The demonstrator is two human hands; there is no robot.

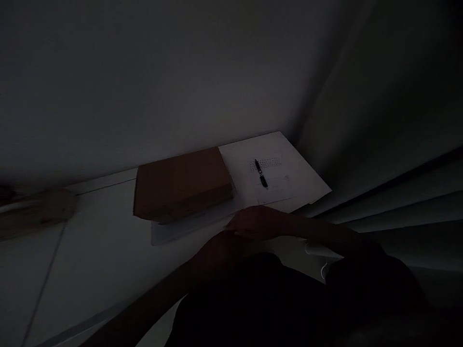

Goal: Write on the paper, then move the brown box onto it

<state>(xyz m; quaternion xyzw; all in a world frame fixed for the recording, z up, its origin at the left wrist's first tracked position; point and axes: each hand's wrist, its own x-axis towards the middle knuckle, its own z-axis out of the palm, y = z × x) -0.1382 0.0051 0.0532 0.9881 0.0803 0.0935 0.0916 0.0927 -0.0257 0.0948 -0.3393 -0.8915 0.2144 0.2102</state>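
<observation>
Two bare hands meet low over a white table [90,250] in a dim room. The right hand [253,222] lies palm down, fingers loosely spread, across the left hand [220,250], whose forearm comes up from the lower left. In the gloom it cannot be told whether either hand has hold of anything, or how far the left is curled beneath the right.

Just beyond the fingertips, a flat brown cardboard box [183,185] rests on a pale sheet [173,230] that juts out from under its near edge. To the right, touching the box's side, a printed paper [292,168] lies pushed into the corner where the two walls meet, with more sheets apparently stacked beneath it. A dark pen [261,173] lies diagonally on the printed lines, seemingly parked where it is easy to pick up.

The box and papers sit hard against the wall, which leaves the near table bare where the hands rest. Blurred objects at the far left edge cannot be identified.
</observation>
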